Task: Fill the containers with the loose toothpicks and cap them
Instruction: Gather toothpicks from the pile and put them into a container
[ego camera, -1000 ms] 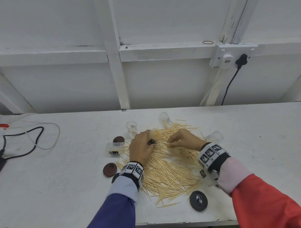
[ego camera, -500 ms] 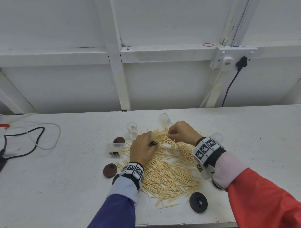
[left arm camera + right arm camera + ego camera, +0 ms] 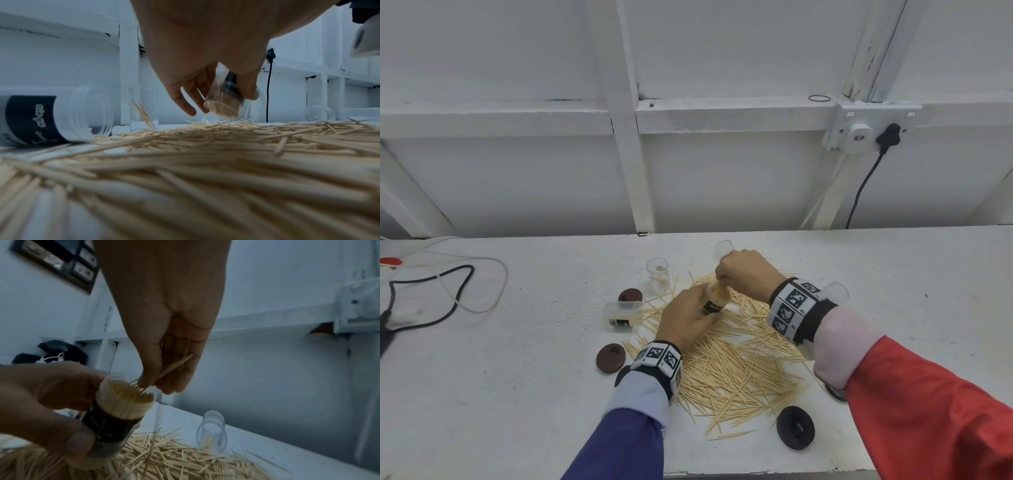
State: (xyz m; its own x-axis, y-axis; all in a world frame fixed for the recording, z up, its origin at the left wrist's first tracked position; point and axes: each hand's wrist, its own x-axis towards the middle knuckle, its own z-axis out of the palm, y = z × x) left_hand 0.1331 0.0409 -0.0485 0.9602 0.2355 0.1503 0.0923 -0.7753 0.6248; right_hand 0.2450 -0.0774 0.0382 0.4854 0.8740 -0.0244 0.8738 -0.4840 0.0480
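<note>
My left hand [image 3: 686,317] grips a clear container with a dark label [image 3: 715,299], tilted and packed with toothpicks [image 3: 123,404] [image 3: 223,100]. Right above its mouth my right hand [image 3: 743,274] pinches a few toothpicks [image 3: 174,366], their tips touching the packed ones. A big heap of loose toothpicks [image 3: 736,363] covers the white table [image 3: 517,394] under both hands. An empty labelled container [image 3: 621,313] lies on its side at the left. A clear container [image 3: 658,274] stands upright behind it with a few toothpicks inside.
Two more clear containers lie at the back [image 3: 723,247] and right [image 3: 837,292] of the heap. Brown caps [image 3: 611,358] [image 3: 630,295] sit left of it, a black cap [image 3: 795,427] near the front edge. Cables [image 3: 431,301] trail at the far left.
My right hand lifted from the heap with a few toothpicks and moved left over the container's mouth. The left hand stayed put, holding the container.
</note>
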